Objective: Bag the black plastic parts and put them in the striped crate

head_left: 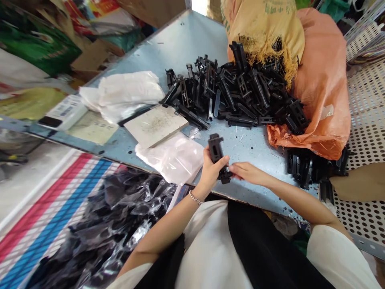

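Note:
My left hand (209,170) is wrapped round a black plastic bracket-like part (215,149) with a long slot, held tilted above the front of the table. Close to the part's lower end is my right hand (247,172), its fingers pressed together. Whether a small thing sits between those fingertips is too small to tell. A big heap of similar black parts (224,94) lies beyond my hands. Left of them, clear plastic bags (176,158) lie beside a pale flat board (153,126) with brown specks on it.
An orange sack (323,80) and a yellow frayed sack (264,28) stand at the right, with black parts at their mouths. More plastic bags (129,92) and a white box (64,112) lie on the blue-grey table (180,36). Bagged dark items (111,224) fill a striped bag below.

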`<action>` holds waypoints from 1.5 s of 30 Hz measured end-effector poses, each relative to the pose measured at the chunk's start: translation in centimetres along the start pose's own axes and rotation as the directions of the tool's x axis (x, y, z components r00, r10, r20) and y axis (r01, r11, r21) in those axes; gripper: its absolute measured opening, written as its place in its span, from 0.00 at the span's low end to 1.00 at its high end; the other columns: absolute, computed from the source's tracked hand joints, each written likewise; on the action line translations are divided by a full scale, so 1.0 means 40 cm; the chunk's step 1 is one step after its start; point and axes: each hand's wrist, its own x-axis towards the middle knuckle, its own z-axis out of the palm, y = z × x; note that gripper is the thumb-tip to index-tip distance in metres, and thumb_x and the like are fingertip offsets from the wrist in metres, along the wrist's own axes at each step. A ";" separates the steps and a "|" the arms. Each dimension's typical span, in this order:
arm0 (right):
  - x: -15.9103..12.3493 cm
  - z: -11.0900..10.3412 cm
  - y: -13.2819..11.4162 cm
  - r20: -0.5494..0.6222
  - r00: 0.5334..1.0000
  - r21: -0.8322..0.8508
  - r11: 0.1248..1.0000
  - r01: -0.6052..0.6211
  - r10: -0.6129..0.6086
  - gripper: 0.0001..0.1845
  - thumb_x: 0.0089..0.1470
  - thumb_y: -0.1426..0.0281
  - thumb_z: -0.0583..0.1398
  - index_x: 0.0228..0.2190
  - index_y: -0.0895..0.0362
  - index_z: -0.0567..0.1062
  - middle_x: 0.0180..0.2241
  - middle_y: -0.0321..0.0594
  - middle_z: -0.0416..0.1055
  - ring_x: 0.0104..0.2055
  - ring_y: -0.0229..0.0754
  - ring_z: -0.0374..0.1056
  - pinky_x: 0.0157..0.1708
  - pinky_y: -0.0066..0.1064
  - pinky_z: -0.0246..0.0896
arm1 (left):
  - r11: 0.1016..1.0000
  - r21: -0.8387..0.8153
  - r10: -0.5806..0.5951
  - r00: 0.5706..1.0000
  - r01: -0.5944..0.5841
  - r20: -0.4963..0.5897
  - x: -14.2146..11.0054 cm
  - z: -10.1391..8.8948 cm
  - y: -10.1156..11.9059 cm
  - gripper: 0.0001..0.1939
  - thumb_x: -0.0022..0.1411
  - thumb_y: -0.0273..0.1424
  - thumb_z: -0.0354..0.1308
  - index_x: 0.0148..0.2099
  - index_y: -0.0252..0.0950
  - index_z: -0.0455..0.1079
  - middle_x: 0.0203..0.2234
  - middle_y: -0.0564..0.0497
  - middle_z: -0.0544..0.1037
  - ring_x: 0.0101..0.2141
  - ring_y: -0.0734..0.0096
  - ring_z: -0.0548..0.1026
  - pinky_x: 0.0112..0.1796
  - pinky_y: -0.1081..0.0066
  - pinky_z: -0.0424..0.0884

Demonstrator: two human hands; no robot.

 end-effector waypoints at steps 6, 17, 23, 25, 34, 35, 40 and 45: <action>0.261 -0.188 0.071 -0.486 0.838 -0.693 0.693 -0.198 -0.247 0.17 0.65 0.71 0.54 0.53 0.62 0.71 0.52 0.58 0.68 0.53 0.56 0.60 0.47 0.43 0.57 | 0.981 0.125 -0.167 0.976 0.150 0.139 0.033 0.066 -0.181 0.21 0.55 0.36 0.63 0.51 0.36 0.68 0.40 0.45 0.79 0.43 0.57 0.78 0.51 0.53 0.70; 0.210 -0.169 0.057 -0.299 0.917 -0.046 0.964 0.261 -0.262 0.16 0.63 0.58 0.57 0.42 0.53 0.79 0.39 0.41 0.75 0.44 0.48 0.68 0.47 0.42 0.62 | 0.991 -0.056 0.126 0.974 -0.117 0.187 0.114 0.013 -0.085 0.40 0.55 0.51 0.64 0.66 0.46 0.57 0.59 0.44 0.69 0.59 0.56 0.68 0.56 0.56 0.66; 0.065 -0.134 -0.003 -0.448 0.833 -0.203 0.945 0.257 -0.323 0.19 0.66 0.55 0.52 0.42 0.55 0.76 0.41 0.44 0.71 0.45 0.46 0.66 0.46 0.39 0.63 | 0.992 -0.097 -0.044 0.934 0.084 0.356 0.046 0.016 0.037 0.22 0.59 0.45 0.63 0.50 0.37 0.68 0.38 0.48 0.79 0.23 0.76 0.72 0.23 0.74 0.67; 0.054 -0.139 -0.013 -0.447 0.820 -0.314 0.922 0.229 -0.356 0.21 0.67 0.54 0.49 0.43 0.55 0.73 0.40 0.45 0.71 0.44 0.46 0.66 0.46 0.39 0.63 | 0.989 -0.099 -0.065 0.930 0.107 0.361 0.022 0.019 0.045 0.20 0.58 0.43 0.63 0.47 0.36 0.68 0.36 0.49 0.78 0.22 0.77 0.72 0.21 0.76 0.64; 0.074 -0.063 0.002 -0.340 0.902 -0.198 0.958 0.207 -0.265 0.35 0.68 0.48 0.36 0.29 0.56 0.70 0.25 0.38 0.65 0.29 0.40 0.63 0.32 0.32 0.59 | 0.972 -0.160 -0.154 0.982 0.170 0.110 0.003 0.026 0.023 0.24 0.53 0.47 0.65 0.45 0.36 0.69 0.28 0.54 0.76 0.23 0.76 0.73 0.23 0.76 0.67; 0.058 -0.049 0.004 -0.287 0.894 -0.301 0.918 0.256 -0.344 0.34 0.68 0.48 0.38 0.30 0.56 0.71 0.26 0.39 0.67 0.30 0.41 0.63 0.33 0.33 0.59 | 0.962 -0.185 -0.187 0.979 0.199 0.080 0.008 0.022 0.025 0.25 0.53 0.48 0.66 0.44 0.35 0.70 0.28 0.53 0.76 0.23 0.76 0.72 0.24 0.76 0.67; -0.013 0.022 0.013 -0.019 0.769 -0.722 0.541 0.431 -0.639 0.27 0.67 0.51 0.48 0.29 0.57 0.72 0.29 0.44 0.70 0.33 0.44 0.62 0.33 0.35 0.56 | 0.929 -0.158 -0.318 0.940 0.335 0.120 0.012 0.023 0.018 0.28 0.51 0.52 0.66 0.42 0.32 0.73 0.27 0.51 0.75 0.25 0.74 0.71 0.26 0.73 0.68; -0.021 0.073 0.021 -0.143 0.901 -0.367 0.867 0.336 -0.410 0.32 0.69 0.52 0.38 0.24 0.55 0.66 0.21 0.36 0.61 0.25 0.39 0.58 0.27 0.32 0.54 | 0.989 0.112 0.103 0.994 -0.097 -0.046 -0.032 0.025 -0.001 0.28 0.51 0.51 0.67 0.46 0.35 0.71 0.32 0.51 0.74 0.34 0.68 0.73 0.38 0.67 0.71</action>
